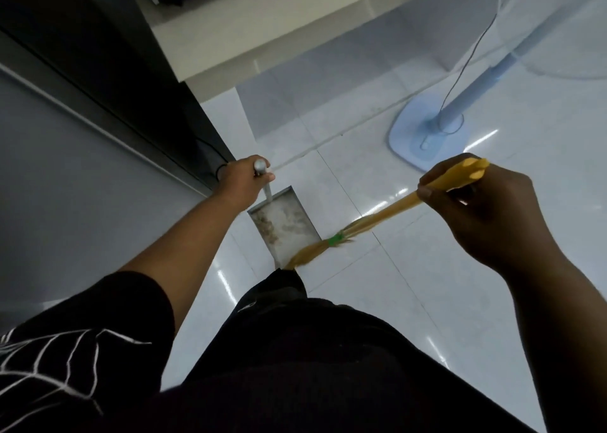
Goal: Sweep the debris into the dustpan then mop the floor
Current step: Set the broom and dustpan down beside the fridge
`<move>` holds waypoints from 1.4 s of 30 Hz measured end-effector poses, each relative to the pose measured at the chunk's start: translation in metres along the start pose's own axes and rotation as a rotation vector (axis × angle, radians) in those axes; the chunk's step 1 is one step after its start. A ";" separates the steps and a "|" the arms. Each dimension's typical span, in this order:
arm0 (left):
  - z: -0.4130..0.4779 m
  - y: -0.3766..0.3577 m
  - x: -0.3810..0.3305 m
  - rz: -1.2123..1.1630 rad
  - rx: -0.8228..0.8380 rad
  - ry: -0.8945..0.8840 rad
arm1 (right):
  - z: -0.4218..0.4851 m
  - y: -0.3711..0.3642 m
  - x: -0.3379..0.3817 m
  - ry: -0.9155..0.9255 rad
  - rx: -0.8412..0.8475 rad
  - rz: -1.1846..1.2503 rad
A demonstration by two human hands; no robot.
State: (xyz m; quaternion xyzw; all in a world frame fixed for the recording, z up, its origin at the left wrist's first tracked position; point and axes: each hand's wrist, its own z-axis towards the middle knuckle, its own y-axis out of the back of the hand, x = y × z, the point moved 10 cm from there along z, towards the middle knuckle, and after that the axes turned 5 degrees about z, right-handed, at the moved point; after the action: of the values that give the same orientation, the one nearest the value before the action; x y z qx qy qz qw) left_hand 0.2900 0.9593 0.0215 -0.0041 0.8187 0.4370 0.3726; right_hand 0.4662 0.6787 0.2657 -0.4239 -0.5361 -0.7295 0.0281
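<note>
Two risks stand out. Your dustpan point(284, 225) sits on the floor point(460, 268) with debris point(267, 227) lying along its left side, and its open lip faces your leg. If you tip the pan toward that lip as you lift, the pile will likely slide back out. The broom point(377, 217) has its bristles point(305, 256) at the lip's near corner, partly hidden by your trouser leg. Too brisk a stroke could flick grit past the pan, or under its edge if the lip is not pressed flat. The fan base point(427, 133) stands near on the right with a cord point(466, 58) hanging beside the pole, and a wide backswing could catch either.

Your left hand point(244, 183) is curled round the top of the pan's upright handle, arm stretched forward beside the dark unit point(115, 54). Your right hand point(476, 202) grips the yellow broom handle near its top end, and the broom slants down and left toward the pan. No mop is in view.
</note>
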 end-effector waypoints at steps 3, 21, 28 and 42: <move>0.027 -0.002 0.009 -0.029 0.036 0.025 | 0.032 -0.013 0.003 0.007 -0.006 -0.002; 0.146 -0.020 0.050 -0.041 0.036 0.190 | 0.172 -0.096 -0.038 0.058 0.181 0.149; 0.181 -0.030 0.073 -0.074 0.044 0.270 | 0.209 -0.122 -0.055 0.087 0.240 0.104; 0.201 -0.038 0.090 -0.197 -0.034 0.324 | 0.279 -0.191 -0.039 0.140 0.363 0.046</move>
State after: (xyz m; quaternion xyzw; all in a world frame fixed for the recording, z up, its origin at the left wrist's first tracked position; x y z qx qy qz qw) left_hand 0.3596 1.1088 -0.1287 -0.1606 0.8562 0.4057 0.2766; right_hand 0.5604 0.9681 0.1134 -0.3723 -0.6457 -0.6477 0.1580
